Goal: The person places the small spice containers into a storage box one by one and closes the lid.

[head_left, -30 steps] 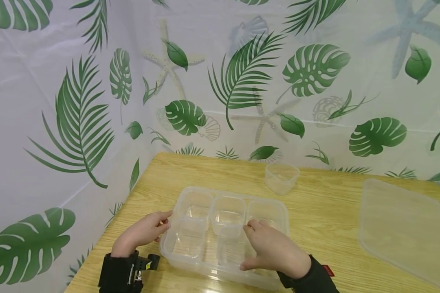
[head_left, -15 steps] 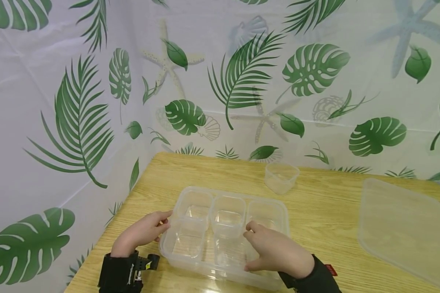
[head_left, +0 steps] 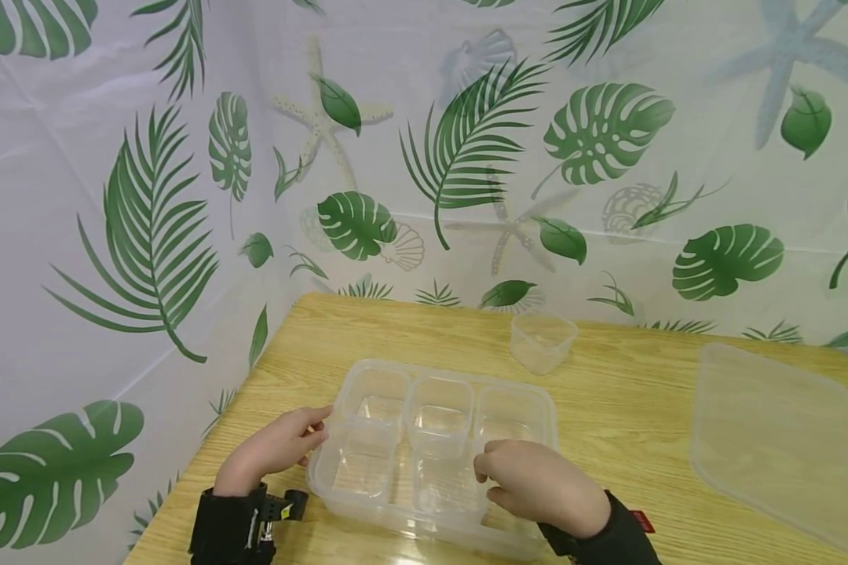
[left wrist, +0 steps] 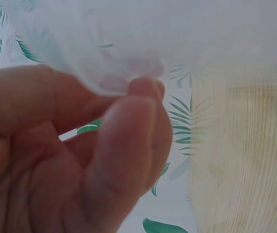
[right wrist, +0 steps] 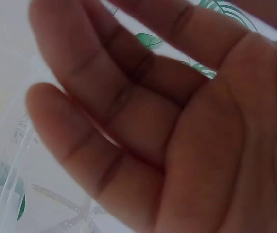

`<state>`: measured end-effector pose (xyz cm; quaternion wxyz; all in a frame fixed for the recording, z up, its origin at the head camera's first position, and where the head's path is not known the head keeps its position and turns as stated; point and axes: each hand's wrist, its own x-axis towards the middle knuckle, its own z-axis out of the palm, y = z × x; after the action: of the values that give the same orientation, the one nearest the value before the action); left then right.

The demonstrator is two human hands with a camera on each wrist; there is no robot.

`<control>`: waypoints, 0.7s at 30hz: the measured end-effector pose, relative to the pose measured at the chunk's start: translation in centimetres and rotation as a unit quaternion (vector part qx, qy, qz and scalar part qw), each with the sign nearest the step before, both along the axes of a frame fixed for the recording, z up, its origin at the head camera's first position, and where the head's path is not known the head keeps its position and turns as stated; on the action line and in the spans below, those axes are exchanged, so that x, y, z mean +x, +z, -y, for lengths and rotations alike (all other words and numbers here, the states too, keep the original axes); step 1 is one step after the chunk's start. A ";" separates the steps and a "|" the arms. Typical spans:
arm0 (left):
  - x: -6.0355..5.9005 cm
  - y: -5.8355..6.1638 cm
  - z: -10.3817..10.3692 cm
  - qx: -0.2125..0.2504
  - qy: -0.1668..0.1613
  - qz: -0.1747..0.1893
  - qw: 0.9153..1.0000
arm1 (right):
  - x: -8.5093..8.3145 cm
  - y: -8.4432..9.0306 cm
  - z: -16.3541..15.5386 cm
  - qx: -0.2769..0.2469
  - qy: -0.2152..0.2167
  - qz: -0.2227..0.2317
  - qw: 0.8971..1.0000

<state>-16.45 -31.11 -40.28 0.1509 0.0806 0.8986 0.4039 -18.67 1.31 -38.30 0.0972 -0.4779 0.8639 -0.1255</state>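
A large clear plastic food container (head_left: 424, 527) lies on the table, with several small clear boxes standing in it in two rows. My left hand (head_left: 279, 443) holds its left rim; in the left wrist view, the thumb (left wrist: 124, 141) and a fingertip pinch the translucent edge. Over the container's right front part is my right hand (head_left: 540, 482), its fingers loosely bent beside the front middle small box (head_left: 447, 479). Nothing shows within the right fingers (right wrist: 124, 107) in the right wrist view. Whether they touch that box is hidden.
Another small clear box (head_left: 542, 345) stands apart at the table's back. A flat translucent lid (head_left: 784, 439) lies to the right. The wooden table (head_left: 629, 408) meets a leaf-patterned cloth (head_left: 424, 196) behind and on the left.
The right hand has moved slightly right, and its thumb has drawn in toward the fingers. The front middle small box now sits slightly further left. The left hand stays on the rim.
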 end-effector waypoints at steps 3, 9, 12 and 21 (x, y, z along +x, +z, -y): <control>0.0 0.0 0.0 -0.002 0.002 0.002 1.000 | -0.1 -0.3 0.1 -0.010 0.013 -0.012 1.000; -0.1 -0.1 0.0 -0.002 -0.002 0.000 1.000 | 0.1 -0.2 0.2 -0.023 0.030 0.000 0.999; -0.1 -0.1 0.0 -0.002 -0.005 -0.002 1.000 | 0.2 -0.1 0.3 -0.028 0.040 0.007 0.999; 0.0 -0.1 0.0 -0.005 -0.004 -0.005 1.000 | 0.2 -0.3 0.5 -0.036 0.061 0.045 0.996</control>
<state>-16.47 -31.08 -40.36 0.1486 0.0856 0.9009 0.3987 -18.51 0.81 -38.64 0.1258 -0.5266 0.8230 -0.1719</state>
